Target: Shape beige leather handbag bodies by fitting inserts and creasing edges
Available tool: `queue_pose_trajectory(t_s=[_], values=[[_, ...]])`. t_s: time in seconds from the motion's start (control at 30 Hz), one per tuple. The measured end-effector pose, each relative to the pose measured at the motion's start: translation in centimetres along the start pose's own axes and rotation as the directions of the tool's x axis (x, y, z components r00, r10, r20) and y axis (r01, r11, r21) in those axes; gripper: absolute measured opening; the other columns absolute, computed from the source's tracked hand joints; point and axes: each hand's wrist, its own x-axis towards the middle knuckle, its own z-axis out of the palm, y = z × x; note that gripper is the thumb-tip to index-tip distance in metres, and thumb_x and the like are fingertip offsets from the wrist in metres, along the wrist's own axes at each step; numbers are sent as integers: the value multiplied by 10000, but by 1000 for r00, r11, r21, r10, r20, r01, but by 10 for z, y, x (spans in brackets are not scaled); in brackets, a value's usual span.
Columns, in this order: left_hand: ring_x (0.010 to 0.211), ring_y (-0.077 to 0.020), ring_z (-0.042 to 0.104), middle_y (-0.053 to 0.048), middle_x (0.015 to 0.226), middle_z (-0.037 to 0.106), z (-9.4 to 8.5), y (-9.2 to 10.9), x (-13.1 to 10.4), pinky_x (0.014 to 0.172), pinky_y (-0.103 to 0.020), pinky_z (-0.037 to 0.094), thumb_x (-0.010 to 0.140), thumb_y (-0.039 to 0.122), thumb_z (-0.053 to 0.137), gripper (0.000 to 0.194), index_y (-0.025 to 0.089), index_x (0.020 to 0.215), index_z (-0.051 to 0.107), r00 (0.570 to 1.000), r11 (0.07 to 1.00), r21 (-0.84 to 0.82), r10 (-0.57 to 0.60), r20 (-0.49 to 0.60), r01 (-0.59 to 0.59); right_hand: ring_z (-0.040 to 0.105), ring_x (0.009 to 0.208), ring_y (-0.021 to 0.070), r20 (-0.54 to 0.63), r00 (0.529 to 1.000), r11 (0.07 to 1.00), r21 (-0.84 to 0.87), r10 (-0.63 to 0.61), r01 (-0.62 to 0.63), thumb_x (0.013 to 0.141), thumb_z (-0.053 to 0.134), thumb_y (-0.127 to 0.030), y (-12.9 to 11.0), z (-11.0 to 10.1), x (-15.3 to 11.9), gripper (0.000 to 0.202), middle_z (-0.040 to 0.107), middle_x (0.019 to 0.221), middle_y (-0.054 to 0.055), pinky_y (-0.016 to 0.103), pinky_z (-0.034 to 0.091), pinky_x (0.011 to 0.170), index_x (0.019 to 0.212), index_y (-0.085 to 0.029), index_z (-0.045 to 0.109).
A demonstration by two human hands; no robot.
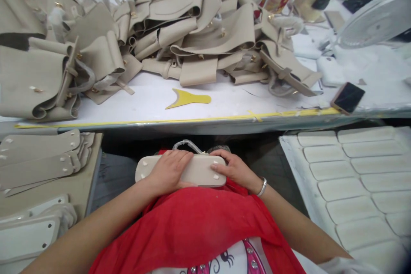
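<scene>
A beige handbag (201,170) rests on my lap, tipped so its long rounded base faces up, with small white-covered feet near the ends. My left hand (171,169) lies across the left half of the base, fingers curled toward its far edge. At the right end, my right hand (236,170) grips the bag, thumb on the base and fingers over the far side. A plastic-wrapped handle (188,143) sticks out beyond the far edge. The rest of the bag's body is hidden beneath the base.
Beige bag bodies (218,30) are heaped across the white table (135,109). A yellow template (189,98), a phone (348,97) and a fan (375,21) are there too. Base panels (38,158) are stacked at left; cream oblong pieces (356,182) lie in rows at right.
</scene>
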Motion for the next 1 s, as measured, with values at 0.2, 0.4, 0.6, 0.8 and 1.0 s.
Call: queue_pose_trajectory(t_s=[0.2, 0.4, 0.6, 0.8, 1.0], values=[[987, -288, 526, -158, 1124, 563, 4, 27, 36, 804, -384, 372, 662, 769, 439, 841, 121, 1197, 458, 996, 997, -6, 83, 23, -83, 564, 866, 148, 6, 1000, 993, 112, -26, 25, 758, 624, -391, 13, -5, -1, 373, 617, 978, 37, 254, 444, 770, 1032, -141, 588], [975, -243, 550, -96, 1102, 586, -1, 30, 43, 822, -351, 401, 763, 688, 403, 644, 187, 1155, 498, 997, 999, -43, 35, 66, -33, 569, 884, 151, -36, 999, 983, 183, 7, 0, 782, 589, -404, 19, -11, -14, 331, 624, 979, 44, 264, 446, 790, 995, -151, 601], [979, -215, 555, -55, 1078, 602, -1, 31, 42, 829, -323, 410, 833, 608, 371, 517, 216, 1138, 515, 997, 1000, -26, -10, 82, 12, 572, 866, 158, -121, 993, 999, 52, -4, 10, 803, 548, -409, 15, -6, -23, 313, 635, 952, 47, 279, 445, 801, 970, -155, 622], [964, -194, 563, -43, 1067, 607, 2, 33, 40, 810, -295, 411, 872, 562, 327, 465, 224, 1121, 527, 998, 999, -25, -28, 63, 30, 549, 969, 172, -158, 985, 994, -98, -64, 49, 772, 576, -306, 8, 2, -34, 315, 606, 1053, 55, 297, 410, 884, 1053, -167, 589], [938, -185, 568, -38, 1037, 628, 6, 37, 37, 812, -305, 398, 932, 441, 249, 408, 216, 1086, 553, 998, 997, 46, -58, 2, 58, 545, 909, 161, -256, 965, 993, -119, -54, 24, 791, 507, -304, 10, 16, -36, 288, 597, 996, 44, 300, 422, 842, 1038, -165, 560]])
